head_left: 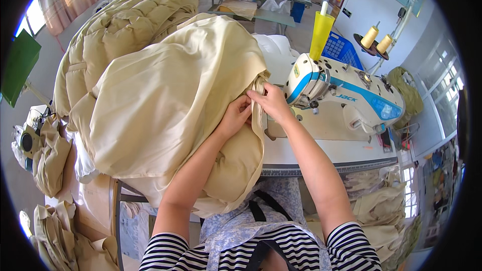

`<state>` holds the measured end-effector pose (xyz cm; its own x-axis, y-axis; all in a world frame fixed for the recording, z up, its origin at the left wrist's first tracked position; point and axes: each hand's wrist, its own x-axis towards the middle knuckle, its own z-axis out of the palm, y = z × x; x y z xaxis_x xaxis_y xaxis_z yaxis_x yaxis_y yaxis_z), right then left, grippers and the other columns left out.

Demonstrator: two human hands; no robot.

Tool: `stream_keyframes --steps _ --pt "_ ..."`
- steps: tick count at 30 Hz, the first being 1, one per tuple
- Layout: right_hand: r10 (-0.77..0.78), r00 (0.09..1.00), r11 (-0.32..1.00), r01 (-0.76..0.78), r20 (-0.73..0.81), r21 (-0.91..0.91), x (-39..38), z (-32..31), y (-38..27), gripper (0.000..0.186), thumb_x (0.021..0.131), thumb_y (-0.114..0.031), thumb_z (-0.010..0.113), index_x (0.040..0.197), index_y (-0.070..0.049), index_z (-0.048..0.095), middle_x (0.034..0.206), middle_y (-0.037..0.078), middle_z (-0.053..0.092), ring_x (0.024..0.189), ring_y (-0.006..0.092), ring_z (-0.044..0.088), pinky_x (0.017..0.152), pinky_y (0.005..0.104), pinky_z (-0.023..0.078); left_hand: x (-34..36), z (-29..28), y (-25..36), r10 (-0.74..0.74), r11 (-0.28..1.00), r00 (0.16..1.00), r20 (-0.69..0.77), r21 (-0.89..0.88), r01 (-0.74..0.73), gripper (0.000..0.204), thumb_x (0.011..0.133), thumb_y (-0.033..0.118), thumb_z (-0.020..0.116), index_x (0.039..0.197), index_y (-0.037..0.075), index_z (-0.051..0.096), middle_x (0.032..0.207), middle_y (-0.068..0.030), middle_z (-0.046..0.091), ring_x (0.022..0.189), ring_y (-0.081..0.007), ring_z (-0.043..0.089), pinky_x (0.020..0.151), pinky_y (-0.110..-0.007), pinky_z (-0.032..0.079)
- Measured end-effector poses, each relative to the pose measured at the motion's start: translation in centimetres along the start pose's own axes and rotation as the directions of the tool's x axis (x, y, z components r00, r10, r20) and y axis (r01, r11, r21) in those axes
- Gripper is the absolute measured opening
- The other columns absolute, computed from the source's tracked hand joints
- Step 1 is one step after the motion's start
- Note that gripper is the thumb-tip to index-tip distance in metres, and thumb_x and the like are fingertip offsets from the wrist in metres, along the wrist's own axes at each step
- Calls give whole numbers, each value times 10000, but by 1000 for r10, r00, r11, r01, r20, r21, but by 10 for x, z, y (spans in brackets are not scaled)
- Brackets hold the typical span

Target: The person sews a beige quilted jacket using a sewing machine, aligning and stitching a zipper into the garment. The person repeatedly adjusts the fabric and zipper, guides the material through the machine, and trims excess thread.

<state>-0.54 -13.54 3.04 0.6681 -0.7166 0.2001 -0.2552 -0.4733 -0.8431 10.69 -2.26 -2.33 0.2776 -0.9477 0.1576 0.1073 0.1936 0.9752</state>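
Note:
A large beige padded garment with a smooth outer fabric covers the left of the sewing table and hangs over its front. At the garment's right edge, my right hand pinches a folded seam strip. My left hand is just below and left of it, fingers curled on the same fabric edge, its fingertips partly hidden. Right beside my hands stands a white and blue industrial sewing machine, with the fabric lying left of its needle area.
A yellow holder tops the machine, beside thread cones and a blue basket. Quilted beige fabric is heaped behind. More fabric piles lie lower left and lower right. The table's front edge crosses before me.

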Motion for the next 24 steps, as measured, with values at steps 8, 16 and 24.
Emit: stream_keyframes --steps 8,16,24 --pt "61 996 927 -32 -67 374 46 -1 -11 297 889 -151 681 1096 62 670 935 62 700 824 124 629 734 292 500 -125 36 30 35 878 999 13 477 -37 166 960 77 594 1105 7 635 846 -179 655 732 -277 659 666 -382 519" --pt "29 983 992 -6 -183 127 84 1 -14 324 850 -276 676 939 34 704 847 175 730 801 303 699 714 397 519 -337 -11 41 -329 691 941 -79 659 297 115 865 26 664 970 11 618 908 -152 620 875 -349 647 765 -382 521" --pt "-713 572 620 785 406 -17 -73 33 -139 594 987 -495 581 1344 -20 591 1348 180 606 1262 340 566 1051 434 467 -298 -42 125 -74 761 959 -275 606 232 136 958 38 621 1085 15 663 843 -26 672 752 -69 570 677 -276 504"
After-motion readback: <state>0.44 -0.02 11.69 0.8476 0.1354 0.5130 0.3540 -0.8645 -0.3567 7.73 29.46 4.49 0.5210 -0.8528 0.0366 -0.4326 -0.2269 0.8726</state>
